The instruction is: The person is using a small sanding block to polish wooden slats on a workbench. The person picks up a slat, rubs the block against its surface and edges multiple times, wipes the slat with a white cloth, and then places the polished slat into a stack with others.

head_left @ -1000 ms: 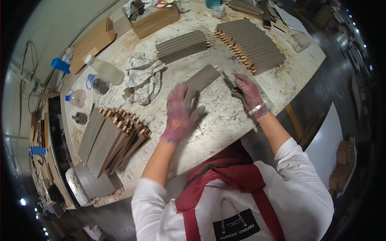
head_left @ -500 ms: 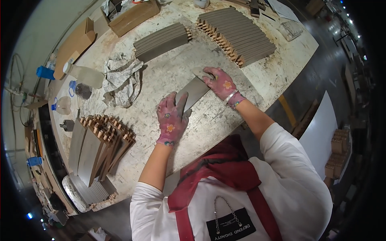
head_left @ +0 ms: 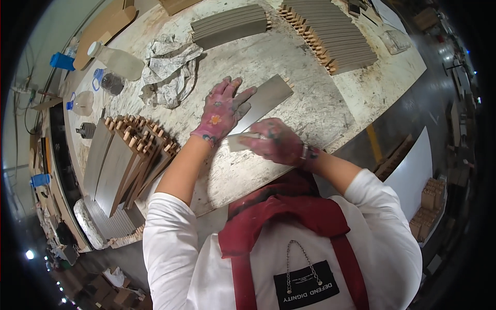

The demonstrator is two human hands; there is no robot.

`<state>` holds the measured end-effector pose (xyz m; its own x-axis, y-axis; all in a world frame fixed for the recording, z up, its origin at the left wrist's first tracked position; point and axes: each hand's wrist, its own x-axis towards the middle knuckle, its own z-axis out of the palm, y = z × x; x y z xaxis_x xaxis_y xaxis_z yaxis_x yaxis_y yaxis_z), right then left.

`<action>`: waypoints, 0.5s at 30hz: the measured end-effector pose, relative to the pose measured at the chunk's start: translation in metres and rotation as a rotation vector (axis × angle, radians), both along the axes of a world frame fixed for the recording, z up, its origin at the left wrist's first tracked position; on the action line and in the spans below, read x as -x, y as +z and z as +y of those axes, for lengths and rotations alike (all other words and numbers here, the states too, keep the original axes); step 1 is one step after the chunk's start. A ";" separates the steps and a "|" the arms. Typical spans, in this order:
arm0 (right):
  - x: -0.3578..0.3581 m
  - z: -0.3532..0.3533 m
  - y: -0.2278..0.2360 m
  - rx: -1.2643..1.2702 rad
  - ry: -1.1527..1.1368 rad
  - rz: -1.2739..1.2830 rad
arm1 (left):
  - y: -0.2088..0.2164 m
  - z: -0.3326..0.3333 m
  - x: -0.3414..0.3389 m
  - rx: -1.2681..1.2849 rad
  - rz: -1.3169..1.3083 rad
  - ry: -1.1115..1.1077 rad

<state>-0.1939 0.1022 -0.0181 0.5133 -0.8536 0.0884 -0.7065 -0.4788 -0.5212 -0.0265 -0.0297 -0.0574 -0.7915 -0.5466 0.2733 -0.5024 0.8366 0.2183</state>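
Note:
A flat grey board (head_left: pixel 269 97) with small wooden dowels at its far right end lies at a slant on the table in front of me. My left hand (head_left: pixel 221 109), in a pink flowered glove, rests at the board's left edge with its fingers stretched out. In my gloved right hand (head_left: pixel 277 140) is a pale flat pad (head_left: pixel 238 143), gripped beside the near end of the board. The glove hides part of the pad, and the right fingers are slightly blurred.
Stacked grey boards with dowels (head_left: pixel 232 28) lie at the back, beside a larger stack (head_left: pixel 336 39). To the left, more dowelled boards (head_left: pixel 116 170) lean in a pile. A crumpled stained cloth (head_left: pixel 168 72) and bottles (head_left: pixel 121 59) sit on the worn white table (head_left: pixel 320 111).
My right hand has moved with the pad from the board's far end toward me and its near end. My left hand has shifted a little away from me. The whole view has shifted.

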 end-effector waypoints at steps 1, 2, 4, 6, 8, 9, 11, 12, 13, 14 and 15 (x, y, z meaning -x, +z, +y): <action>-0.008 -0.006 -0.016 0.138 0.032 0.003 | -0.001 0.001 0.000 -0.033 0.003 0.016; -0.010 -0.012 -0.019 0.279 0.066 0.016 | -0.003 0.002 0.000 -0.063 0.015 0.034; 0.002 -0.014 -0.017 0.211 0.053 0.142 | -0.011 0.001 -0.002 -0.103 0.031 0.046; 0.024 -0.013 -0.025 0.214 -0.093 0.142 | -0.012 0.001 -0.004 -0.097 0.034 0.053; 0.070 -0.010 -0.028 0.336 -0.239 0.310 | -0.008 0.003 -0.005 -0.141 0.000 0.074; 0.097 -0.010 -0.031 0.175 -0.390 0.352 | -0.006 0.004 -0.004 -0.108 -0.014 0.072; 0.141 0.005 -0.026 0.368 -0.567 0.117 | -0.003 0.004 -0.002 -0.046 -0.040 0.068; 0.152 0.008 -0.018 0.370 -0.596 0.122 | 0.002 0.007 0.004 -0.026 -0.050 0.088; 0.153 0.012 -0.012 0.253 -0.722 0.087 | 0.009 0.016 0.012 -0.006 -0.060 0.110; 0.153 0.009 -0.004 0.206 -0.759 -0.012 | 0.017 0.030 0.023 -0.015 -0.027 0.107; 0.151 0.005 0.000 0.155 -0.789 -0.113 | 0.020 0.043 0.031 -0.067 0.046 0.075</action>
<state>-0.3449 0.1074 -0.0180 -0.2541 -0.9342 0.2504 -0.8130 0.0660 -0.5786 -0.0570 0.0133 -0.0376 -0.7351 -0.6222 0.2692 -0.5512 0.7797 0.2971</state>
